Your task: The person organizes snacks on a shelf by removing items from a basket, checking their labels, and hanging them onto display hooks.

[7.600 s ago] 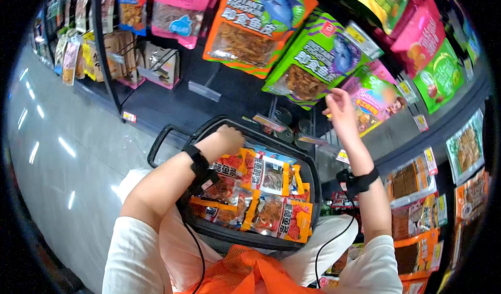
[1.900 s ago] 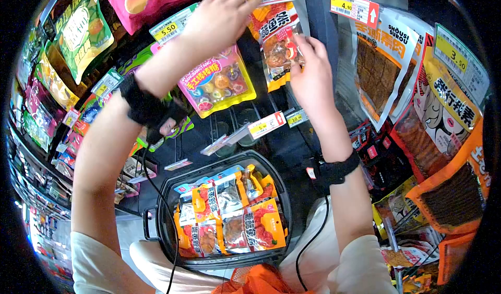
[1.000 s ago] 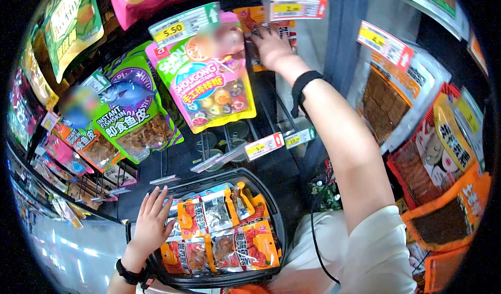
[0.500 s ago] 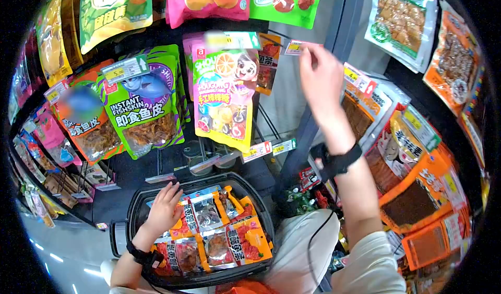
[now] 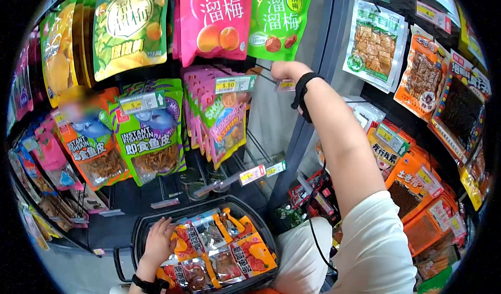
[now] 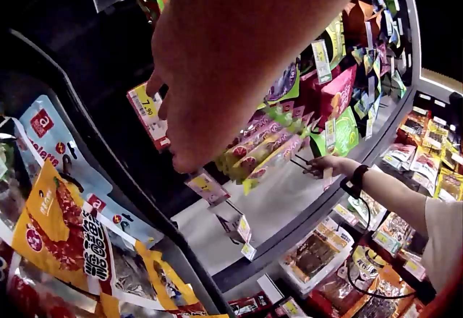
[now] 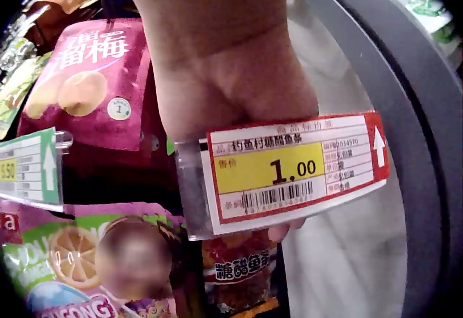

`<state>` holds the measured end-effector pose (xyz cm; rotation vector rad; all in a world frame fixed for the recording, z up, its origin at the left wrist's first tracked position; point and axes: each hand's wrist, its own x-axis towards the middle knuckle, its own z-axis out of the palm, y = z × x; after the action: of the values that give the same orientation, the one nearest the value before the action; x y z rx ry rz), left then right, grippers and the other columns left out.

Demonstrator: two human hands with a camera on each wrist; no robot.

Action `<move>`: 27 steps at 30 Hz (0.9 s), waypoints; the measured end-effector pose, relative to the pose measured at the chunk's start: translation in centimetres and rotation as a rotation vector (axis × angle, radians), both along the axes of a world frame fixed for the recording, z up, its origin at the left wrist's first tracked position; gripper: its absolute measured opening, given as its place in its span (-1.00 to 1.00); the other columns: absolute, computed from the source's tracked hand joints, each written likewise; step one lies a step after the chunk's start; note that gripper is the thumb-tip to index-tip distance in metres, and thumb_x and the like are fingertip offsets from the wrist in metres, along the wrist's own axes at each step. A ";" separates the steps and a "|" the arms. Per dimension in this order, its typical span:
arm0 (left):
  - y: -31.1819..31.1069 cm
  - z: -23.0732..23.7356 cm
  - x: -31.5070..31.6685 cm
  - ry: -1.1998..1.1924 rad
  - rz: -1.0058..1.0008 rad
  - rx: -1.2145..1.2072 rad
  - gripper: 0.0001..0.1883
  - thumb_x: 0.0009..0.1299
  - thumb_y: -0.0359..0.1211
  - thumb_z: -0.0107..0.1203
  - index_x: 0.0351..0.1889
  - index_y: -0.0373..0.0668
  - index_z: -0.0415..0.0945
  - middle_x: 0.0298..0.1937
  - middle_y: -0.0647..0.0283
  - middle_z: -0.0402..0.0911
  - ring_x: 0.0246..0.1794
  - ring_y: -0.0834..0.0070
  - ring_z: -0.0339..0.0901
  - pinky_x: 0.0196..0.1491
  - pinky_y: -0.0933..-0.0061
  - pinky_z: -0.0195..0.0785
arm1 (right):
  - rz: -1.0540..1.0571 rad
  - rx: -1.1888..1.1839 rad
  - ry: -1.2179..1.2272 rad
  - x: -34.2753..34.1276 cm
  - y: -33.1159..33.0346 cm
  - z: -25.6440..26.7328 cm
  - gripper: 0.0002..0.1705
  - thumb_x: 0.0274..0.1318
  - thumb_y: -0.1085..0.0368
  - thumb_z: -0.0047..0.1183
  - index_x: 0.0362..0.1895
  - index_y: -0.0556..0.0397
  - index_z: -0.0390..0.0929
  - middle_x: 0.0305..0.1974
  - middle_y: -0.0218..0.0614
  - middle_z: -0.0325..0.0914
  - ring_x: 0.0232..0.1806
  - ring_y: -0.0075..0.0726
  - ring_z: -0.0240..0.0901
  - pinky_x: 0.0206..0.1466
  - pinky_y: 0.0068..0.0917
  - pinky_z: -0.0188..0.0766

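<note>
My right hand (image 5: 287,70) reaches in at a peg hook, behind a 1.00 price tag (image 7: 289,173). In the right wrist view the tag covers most of its fingers; a fingertip shows below, beside a hanging fish-strip packet (image 7: 239,274). I cannot tell whether the fingers grip that packet. My left hand (image 5: 159,242) is over the left side of a black basket (image 5: 136,236), fingers extended and loosely spread. Several orange-and-clear fish-strip packets (image 5: 250,252) lie in the basket, with a light-blue bag (image 6: 72,166) along its far side.
Pink lollipop bags (image 5: 224,119) hang left of the fish-strip peg. Green fish-skin bags (image 5: 151,137) hang further left. Plum bags (image 5: 214,22) hang above. A dark shelf post (image 5: 326,38) stands right of my right hand. Low price-tag holders (image 5: 253,175) jut out above the basket.
Earlier both hands were up at the fish-strip peg; my left hand has since come down over the basket. My right hand has moved from beside the tag to behind it. The head view has tilted upward.
</note>
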<state>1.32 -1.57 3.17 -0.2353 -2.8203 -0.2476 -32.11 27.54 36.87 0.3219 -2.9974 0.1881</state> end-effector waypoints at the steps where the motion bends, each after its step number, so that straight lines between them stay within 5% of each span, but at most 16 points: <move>1: -0.2 -0.3 -0.2 0.000 -0.007 -0.004 -0.55 0.02 -0.35 0.14 -0.07 -0.20 0.41 0.12 0.12 0.29 0.19 0.17 0.15 0.17 0.21 0.05 | -0.013 -0.105 0.038 -2.8 0.3 -0.8 -0.66 -0.10 0.31 -0.18 -0.18 0.06 0.48 -0.10 -0.12 0.45 -0.17 -0.13 0.41 -0.14 -0.26 0.32; 4: -0.3 -0.5 -0.6 -0.021 -0.030 0.001 -0.57 0.08 -0.32 0.10 -0.05 -0.18 0.38 0.10 0.11 0.31 0.16 0.15 0.18 0.14 0.18 0.09 | 0.009 0.104 -0.034 -3.4 0.5 -0.2 -0.64 -0.09 0.31 -0.19 -0.14 0.06 0.47 -0.03 -0.12 0.40 -0.09 -0.11 0.37 -0.08 -0.23 0.29; 6: -0.5 -0.9 -0.8 -0.031 -0.032 0.003 -0.56 0.08 -0.32 0.10 -0.04 -0.18 0.38 0.09 0.12 0.32 0.15 0.16 0.20 0.13 0.17 0.11 | -0.013 -0.010 -0.037 -3.6 1.1 -0.4 -0.64 -0.09 0.33 -0.20 -0.15 0.07 0.48 -0.07 -0.12 0.44 -0.13 -0.08 0.40 -0.11 -0.22 0.32; 8: -0.6 -1.2 -0.8 -0.033 -0.035 -0.012 -0.57 0.07 -0.32 0.10 -0.05 -0.19 0.39 0.08 0.13 0.34 0.15 0.17 0.20 0.12 0.19 0.11 | 0.086 0.002 0.023 -4.8 1.6 -0.5 -0.73 -0.14 0.40 -0.25 -0.47 0.07 0.56 -0.47 -0.26 0.56 -0.49 -0.24 0.49 -0.38 -0.26 0.37; 11: -0.7 -1.5 -0.9 -0.045 -0.034 -0.035 -0.57 0.06 -0.32 0.10 -0.07 -0.20 0.40 0.05 0.14 0.36 0.14 0.19 0.21 0.11 0.22 0.12 | 0.124 0.140 -0.006 -5.6 1.1 -0.4 -0.69 -0.16 0.40 -0.17 -0.26 0.14 0.52 -0.27 -0.10 0.53 -0.31 -0.03 0.47 -0.26 -0.22 0.40; 14: -0.5 -1.6 -0.8 -0.065 -0.032 -0.053 -0.59 0.08 -0.31 0.09 -0.08 -0.21 0.40 0.04 0.14 0.37 0.14 0.19 0.22 0.10 0.22 0.13 | 0.238 0.417 0.173 -11.2 1.0 -2.3 -0.71 -0.18 0.42 -0.18 -0.32 0.16 0.54 -0.30 -0.06 0.52 -0.37 0.01 0.46 -0.33 -0.18 0.38; 19: -0.7 -2.0 -1.0 -0.072 -0.041 -0.044 -0.60 0.09 -0.31 0.08 -0.08 -0.20 0.40 0.04 0.14 0.36 0.14 0.19 0.22 0.10 0.21 0.13 | 0.007 0.118 0.048 -11.6 2.4 -1.6 -0.81 -0.27 0.37 -0.03 -0.47 0.10 0.59 -0.42 -0.05 0.53 -0.44 -0.07 0.48 -0.40 -0.23 0.37; 22: -0.8 -2.1 -1.1 -0.097 -0.027 -0.053 -0.60 0.10 -0.30 0.07 -0.08 -0.20 0.40 0.05 0.14 0.35 0.14 0.19 0.21 0.11 0.20 0.12 | 0.196 0.301 0.102 -8.8 1.9 -1.2 -0.69 -0.21 0.41 -0.17 -0.29 0.18 0.49 -0.28 -0.04 0.50 -0.36 -0.03 0.44 -0.37 -0.19 0.34; 23: -0.8 -2.2 -1.0 -0.112 -0.022 -0.054 -0.60 0.10 -0.30 0.08 -0.08 -0.20 0.40 0.05 0.14 0.35 0.15 0.19 0.21 0.11 0.20 0.12 | 0.059 -0.167 0.070 -7.2 2.0 -1.8 -0.70 -0.21 0.41 -0.17 -0.30 0.18 0.49 -0.25 -0.05 0.49 -0.35 -0.07 0.43 -0.35 -0.20 0.34; 24: -0.8 -2.3 -1.0 -0.128 -0.019 -0.055 -0.59 0.10 -0.30 0.08 -0.07 -0.20 0.39 0.06 0.14 0.35 0.15 0.18 0.20 0.12 0.20 0.11 | 0.057 -0.168 0.071 -7.4 2.0 -1.8 -0.70 -0.21 0.41 -0.17 -0.30 0.18 0.49 -0.25 -0.05 0.49 -0.35 -0.07 0.43 -0.35 -0.20 0.34; 26: -0.8 -2.7 -1.1 -0.134 -0.032 -0.066 -0.58 0.10 -0.30 0.08 -0.06 -0.20 0.39 0.06 0.14 0.34 0.15 0.18 0.20 0.12 0.20 0.11 | 0.180 0.274 0.130 -7.9 2.1 -1.7 -0.73 -0.18 0.39 -0.13 -0.31 0.17 0.49 -0.28 -0.08 0.51 -0.37 -0.08 0.43 -0.36 -0.22 0.34; 27: -0.8 -2.8 -1.1 -0.139 -0.044 -0.077 -0.57 0.10 -0.30 0.08 -0.05 -0.20 0.38 0.06 0.13 0.34 0.15 0.18 0.20 0.13 0.20 0.10 | 0.176 0.272 0.126 -8.2 2.3 -1.6 -0.73 -0.18 0.39 -0.13 -0.31 0.17 0.49 -0.28 -0.08 0.51 -0.37 -0.08 0.43 -0.36 -0.22 0.34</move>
<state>0.19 -2.41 0.40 -0.3092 -2.9682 -0.1706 -40.26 29.84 35.26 0.6006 -2.8667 -0.2196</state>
